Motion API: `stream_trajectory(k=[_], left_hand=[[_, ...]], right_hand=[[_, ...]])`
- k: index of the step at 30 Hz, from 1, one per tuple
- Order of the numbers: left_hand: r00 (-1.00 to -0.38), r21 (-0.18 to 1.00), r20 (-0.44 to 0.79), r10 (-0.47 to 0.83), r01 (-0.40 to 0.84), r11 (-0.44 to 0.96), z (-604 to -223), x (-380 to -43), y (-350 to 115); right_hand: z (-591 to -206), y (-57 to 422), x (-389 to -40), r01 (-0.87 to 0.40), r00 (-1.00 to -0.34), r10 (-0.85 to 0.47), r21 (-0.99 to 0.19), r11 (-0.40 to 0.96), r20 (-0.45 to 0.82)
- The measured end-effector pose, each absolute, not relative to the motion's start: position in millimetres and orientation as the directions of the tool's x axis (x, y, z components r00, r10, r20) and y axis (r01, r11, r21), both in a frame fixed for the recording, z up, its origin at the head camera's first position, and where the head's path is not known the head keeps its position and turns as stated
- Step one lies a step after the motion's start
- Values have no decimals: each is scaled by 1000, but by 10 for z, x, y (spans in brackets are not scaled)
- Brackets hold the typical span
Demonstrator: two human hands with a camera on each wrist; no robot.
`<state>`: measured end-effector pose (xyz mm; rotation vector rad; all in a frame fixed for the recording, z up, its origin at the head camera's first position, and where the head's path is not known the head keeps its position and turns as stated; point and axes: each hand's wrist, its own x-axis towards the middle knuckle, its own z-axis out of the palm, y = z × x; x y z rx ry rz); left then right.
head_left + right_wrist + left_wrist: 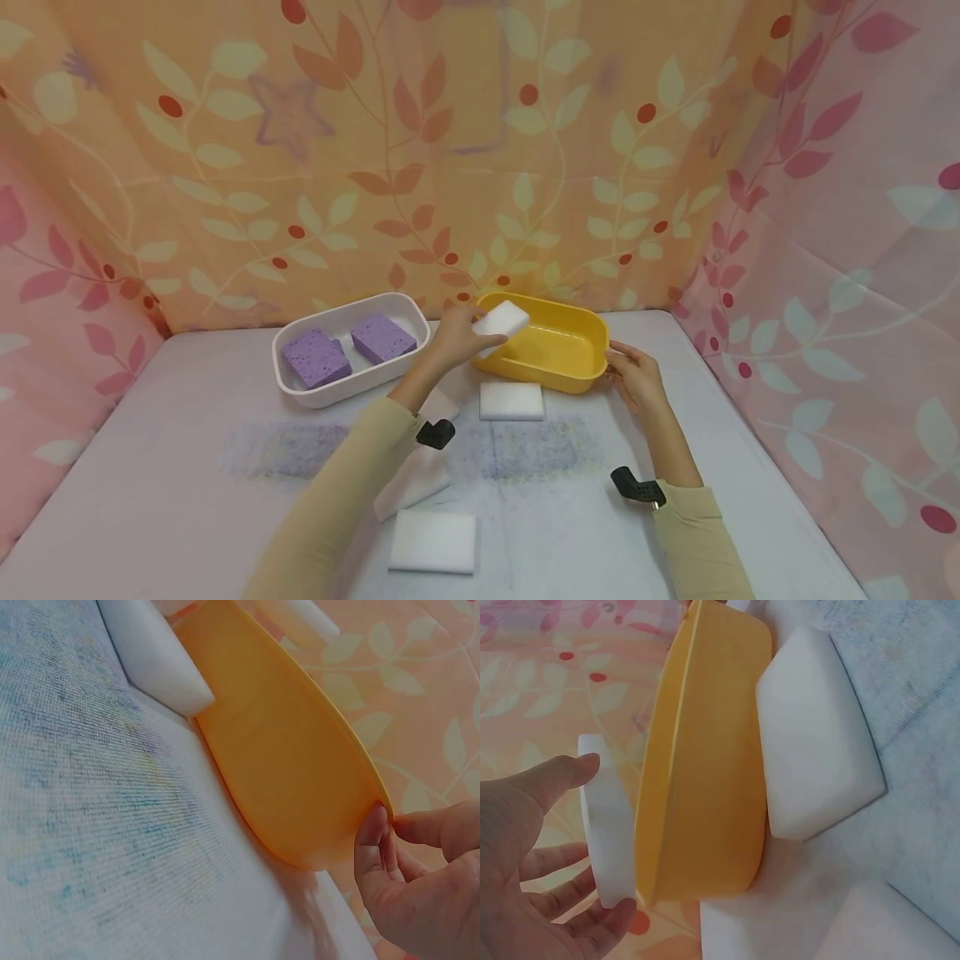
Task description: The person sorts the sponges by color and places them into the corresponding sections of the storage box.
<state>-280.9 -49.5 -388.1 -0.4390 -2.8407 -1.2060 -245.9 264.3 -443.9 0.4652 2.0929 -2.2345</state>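
Note:
Between thumb and fingers, my left hand [455, 337] pinches a white sponge block [506, 320] over the left end of the yellow tub [567, 382]. In the left wrist view that white sponge [609, 817] stands on edge beside the tub's rim. My right hand [637, 377] pinches the rim at the tub's right end, thumb and fingertips on either side of it, as the right wrist view shows. The tub's visible inside is bare. Just in front of it lies another white sponge [512, 402].
Left of the tub, a white tub [315, 398] holds purple sponges [384, 337]. More white sponges lie nearer me, one [433, 542] at the front and others partly behind my left arm. Bluish smudges [540, 446] mark the white table cover. A patterned curtain [480, 150] stands behind.

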Motion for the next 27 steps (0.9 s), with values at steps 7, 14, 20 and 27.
stream_trajectory(k=[7, 14, 20, 27], left_hand=[[-974, 721, 118, 194, 218, 658, -3904, -2892, -444], [-982, 727, 86, 168, 177, 663, -3917, -2964, -367], [-984, 689, 73, 160, 166, 706, -3953, -3021, -260], [-988, 652, 71, 134, 147, 744, -3946, -3037, -180]], right_hand=[[-4451, 2627, -2470, 233, -957, 156, -968, -92, -245], [-4450, 2611, -2477, 217, -961, 154, -972, -94, -230], [-4431, 2622, -2456, 215, -960, 159, -970, -111, -231], [-4412, 2636, -2433, 237, -953, 166, -966, -106, -252]])
